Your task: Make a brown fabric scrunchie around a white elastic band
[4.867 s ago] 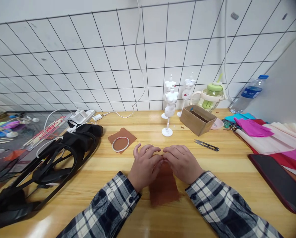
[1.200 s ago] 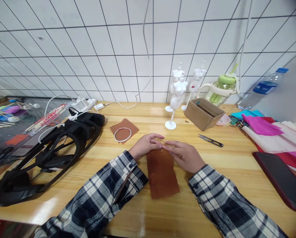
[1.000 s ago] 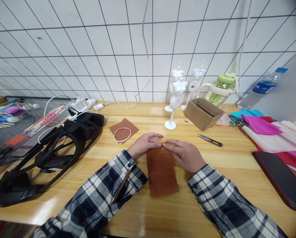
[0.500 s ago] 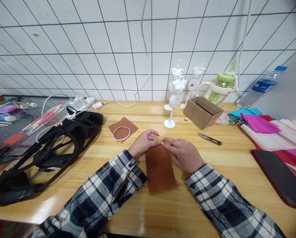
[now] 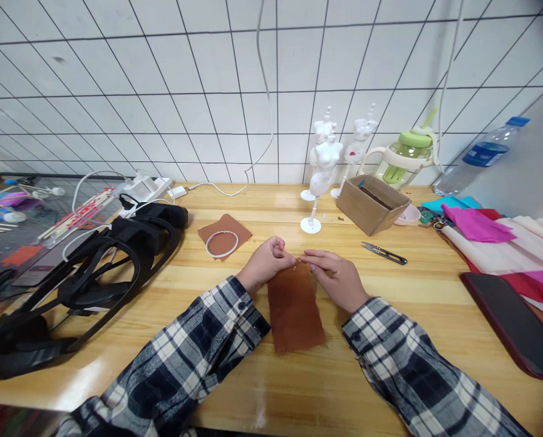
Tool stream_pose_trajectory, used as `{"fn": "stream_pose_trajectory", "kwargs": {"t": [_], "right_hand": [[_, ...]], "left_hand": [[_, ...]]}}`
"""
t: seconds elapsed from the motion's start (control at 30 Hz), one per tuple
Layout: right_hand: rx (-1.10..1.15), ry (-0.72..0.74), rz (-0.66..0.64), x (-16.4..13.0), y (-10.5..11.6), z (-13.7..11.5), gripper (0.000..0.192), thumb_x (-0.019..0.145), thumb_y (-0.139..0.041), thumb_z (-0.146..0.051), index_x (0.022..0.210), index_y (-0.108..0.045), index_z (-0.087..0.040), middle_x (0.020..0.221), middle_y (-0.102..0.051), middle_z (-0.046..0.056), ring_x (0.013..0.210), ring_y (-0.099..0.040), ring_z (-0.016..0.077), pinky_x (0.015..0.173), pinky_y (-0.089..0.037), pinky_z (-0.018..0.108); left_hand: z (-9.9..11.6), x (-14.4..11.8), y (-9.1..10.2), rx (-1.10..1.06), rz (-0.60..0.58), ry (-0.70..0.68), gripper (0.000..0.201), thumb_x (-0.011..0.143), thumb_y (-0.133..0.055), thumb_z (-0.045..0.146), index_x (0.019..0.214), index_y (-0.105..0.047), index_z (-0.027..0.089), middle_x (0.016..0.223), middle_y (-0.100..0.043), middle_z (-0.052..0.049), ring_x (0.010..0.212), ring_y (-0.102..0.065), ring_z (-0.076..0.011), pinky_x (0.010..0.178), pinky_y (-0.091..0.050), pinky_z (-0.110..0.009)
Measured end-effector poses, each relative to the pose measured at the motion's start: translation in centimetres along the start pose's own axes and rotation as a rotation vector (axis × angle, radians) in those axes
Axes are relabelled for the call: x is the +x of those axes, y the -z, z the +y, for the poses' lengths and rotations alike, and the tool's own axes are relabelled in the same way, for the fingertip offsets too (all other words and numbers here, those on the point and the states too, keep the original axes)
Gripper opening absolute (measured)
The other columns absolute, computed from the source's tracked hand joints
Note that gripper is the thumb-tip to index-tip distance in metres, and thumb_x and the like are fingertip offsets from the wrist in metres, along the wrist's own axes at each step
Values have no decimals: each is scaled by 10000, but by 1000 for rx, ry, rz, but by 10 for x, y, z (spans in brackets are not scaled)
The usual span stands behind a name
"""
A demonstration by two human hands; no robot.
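A strip of brown cloth (image 5: 295,312) with slightly frayed edges lies in front of me on the wooden table. Its far left corner is pinched between thumb and fingers of my left hand (image 5: 266,263). My right hand (image 5: 339,278) grips the far right corner, thumb below and fingers stretched along the edge. Between the fingertips, tiny pale or gold specks show on the cloth's far edge; they are too small to name. Beyond my left hand, a white ring (image 5: 221,255) rests on a second brown cloth piece (image 5: 226,223).
Thread snips (image 5: 384,252) lie to the right. White mannequin figures on stands (image 5: 324,164), a cardboard box (image 5: 372,203) and a green-lidded jug (image 5: 408,158) stand at the back. A black strapped headset (image 5: 112,261) sits left; a phone (image 5: 511,321) and coloured fabrics (image 5: 476,227) are right.
The fingers of my left hand have curled in more. My right fingers have shifted slightly right along the cloth's far edge, and the thumb shows more. The cloth stays in place.
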State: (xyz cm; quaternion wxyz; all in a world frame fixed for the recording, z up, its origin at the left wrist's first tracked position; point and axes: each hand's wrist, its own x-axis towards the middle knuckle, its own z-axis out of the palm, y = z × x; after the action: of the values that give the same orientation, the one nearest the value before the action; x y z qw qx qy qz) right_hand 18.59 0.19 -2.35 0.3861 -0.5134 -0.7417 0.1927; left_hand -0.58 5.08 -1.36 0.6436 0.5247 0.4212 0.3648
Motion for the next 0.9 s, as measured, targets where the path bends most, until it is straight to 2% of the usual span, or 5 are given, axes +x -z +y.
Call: {"fn": "stream_pose_trajectory", "kwargs": {"t": [0.1, 0.3, 0.57, 0.7, 0.9], "right_hand": [[0, -12, 8, 1, 3, 2, 270, 876, -516, -211, 1033, -721, -290, 1130, -691, -1, 1045, -642, 156, 954, -496, 311], [-70, 82, 43, 0, 7, 1, 276, 885, -508, -210, 1059, -709, -285, 1192, -660, -1, 1069, -628, 150, 958, -495, 300], [-290, 152, -70, -2, 6, -2, 357, 859, -521, -163, 1125, -677, -343, 1295, -595, -23, 1050, -634, 164, 883, -527, 314], [-319, 169, -113, -1, 7, -1, 374, 854, -523, -161, 1148, -665, -344, 1315, -580, -12, 1065, -627, 175, 882, -523, 321], [-263, 209, -176, -1, 10, -3, 440, 853, -503, -141, 1229, -614, -342, 1363, -539, -9, 1002, -646, 166, 863, -528, 321]], "left_hand": [[-2, 1, 1, 44, -12, 0, 381, 653, -717, 192, 815, -373, 209, 615, -641, 60, 557, -577, -81, 571, -369, -176], [-4, 0, 0, 127, -12, 22, 393, 639, -751, 249, 825, -407, 206, 660, -666, 36, 558, -580, -96, 551, -374, -187], [-2, 0, 2, 110, -6, 52, 380, 658, -757, 307, 856, -452, 194, 701, -681, 17, 580, -584, -102, 555, -363, -186], [1, -1, 1, 104, -16, 53, 387, 656, -768, 344, 848, -469, 192, 636, -652, 46, 542, -565, -95, 526, -335, -177], [2, -1, 2, -10, -32, 38, 414, 635, -793, 313, 850, -464, 185, 700, -686, 16, 684, -644, -120, 662, -417, -207]]}}
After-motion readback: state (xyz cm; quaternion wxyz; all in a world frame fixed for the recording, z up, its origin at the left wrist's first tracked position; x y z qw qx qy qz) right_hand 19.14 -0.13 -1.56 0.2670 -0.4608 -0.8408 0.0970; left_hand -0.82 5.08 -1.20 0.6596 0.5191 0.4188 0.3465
